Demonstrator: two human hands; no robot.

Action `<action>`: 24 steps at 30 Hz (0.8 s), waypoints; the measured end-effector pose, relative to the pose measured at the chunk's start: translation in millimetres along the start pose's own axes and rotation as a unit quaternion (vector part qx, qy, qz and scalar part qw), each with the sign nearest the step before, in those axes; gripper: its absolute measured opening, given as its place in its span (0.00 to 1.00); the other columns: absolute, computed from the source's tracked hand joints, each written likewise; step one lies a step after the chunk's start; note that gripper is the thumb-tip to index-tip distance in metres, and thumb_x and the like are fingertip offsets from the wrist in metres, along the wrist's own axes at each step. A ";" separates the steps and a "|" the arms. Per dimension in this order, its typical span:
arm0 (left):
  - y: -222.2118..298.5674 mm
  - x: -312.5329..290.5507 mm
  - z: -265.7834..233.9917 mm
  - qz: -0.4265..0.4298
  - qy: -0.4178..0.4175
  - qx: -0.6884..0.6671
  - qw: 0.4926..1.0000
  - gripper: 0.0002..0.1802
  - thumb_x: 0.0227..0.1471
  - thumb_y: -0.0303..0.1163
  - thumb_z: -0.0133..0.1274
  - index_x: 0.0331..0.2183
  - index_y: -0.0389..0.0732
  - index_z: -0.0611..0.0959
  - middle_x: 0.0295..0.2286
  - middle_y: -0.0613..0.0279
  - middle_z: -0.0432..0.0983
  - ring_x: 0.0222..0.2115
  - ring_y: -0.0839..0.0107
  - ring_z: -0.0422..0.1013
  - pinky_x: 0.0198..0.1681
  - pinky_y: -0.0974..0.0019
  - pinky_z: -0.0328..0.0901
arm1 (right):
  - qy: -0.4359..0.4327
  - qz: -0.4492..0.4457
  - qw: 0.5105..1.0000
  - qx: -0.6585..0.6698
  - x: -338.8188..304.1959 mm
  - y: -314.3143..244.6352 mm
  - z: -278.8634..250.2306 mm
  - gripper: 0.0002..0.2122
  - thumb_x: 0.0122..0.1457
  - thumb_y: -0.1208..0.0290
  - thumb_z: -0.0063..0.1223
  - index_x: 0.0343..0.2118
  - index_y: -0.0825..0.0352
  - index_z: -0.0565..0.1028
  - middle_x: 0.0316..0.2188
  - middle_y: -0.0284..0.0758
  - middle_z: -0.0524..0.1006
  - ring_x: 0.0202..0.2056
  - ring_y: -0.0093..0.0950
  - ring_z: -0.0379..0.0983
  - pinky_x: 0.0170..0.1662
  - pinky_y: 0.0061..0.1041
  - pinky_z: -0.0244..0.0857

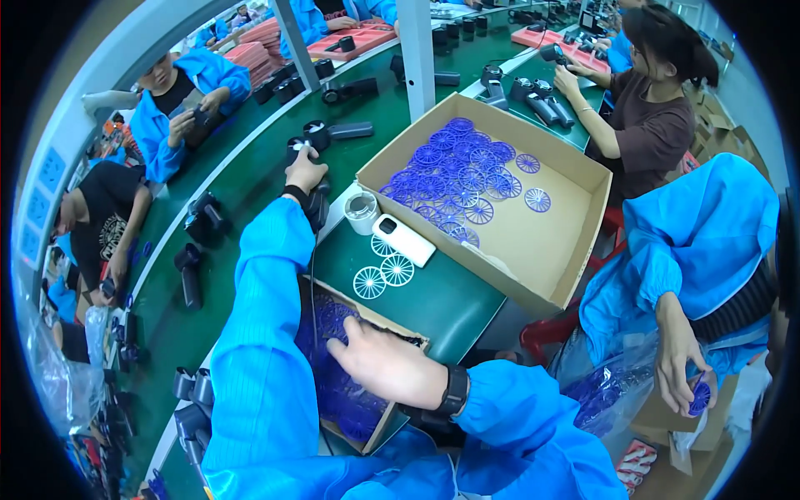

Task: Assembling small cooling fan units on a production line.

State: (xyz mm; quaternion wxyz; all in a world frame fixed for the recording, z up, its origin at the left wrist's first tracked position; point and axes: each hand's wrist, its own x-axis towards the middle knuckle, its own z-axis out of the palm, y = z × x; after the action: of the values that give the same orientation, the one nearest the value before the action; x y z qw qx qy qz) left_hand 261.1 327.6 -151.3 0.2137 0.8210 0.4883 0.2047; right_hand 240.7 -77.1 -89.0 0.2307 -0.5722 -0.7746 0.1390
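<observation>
Right hand (385, 363) open, flat on blue discs (350, 400) — left hand (305, 172) gripping black device (310, 137)

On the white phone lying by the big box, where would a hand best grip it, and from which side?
The white phone lies flat on the green table, camera side up, with its long edges free. Probably best: come from above and pinch across the two long edges near the middle. The white cup and white grille discs crowd its ends.

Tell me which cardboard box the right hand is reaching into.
The small near box, by the person's body; the right hand rests on its purple discs. The large box lies farther off.
</observation>
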 end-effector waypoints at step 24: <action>148.3 -374.0 -159.5 0.249 0.016 -0.612 0.751 0.48 0.45 0.21 0.57 0.60 0.49 0.47 0.41 0.52 0.68 0.33 0.70 0.71 0.31 0.66 0.72 | 0.338 0.001 0.816 0.468 -27.2 -63.0 -81.0 0.10 0.59 0.77 0.50 0.43 0.71 0.68 0.32 0.33 0.75 0.33 0.21 0.73 0.36 0.17 0.68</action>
State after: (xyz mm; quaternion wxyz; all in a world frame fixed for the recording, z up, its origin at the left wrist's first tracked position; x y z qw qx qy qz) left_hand 115.8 -45.0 14.2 0.6038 0.6038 0.0401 0.5189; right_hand 237.2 -126.3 5.0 0.7179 -0.4070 -0.4886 0.2831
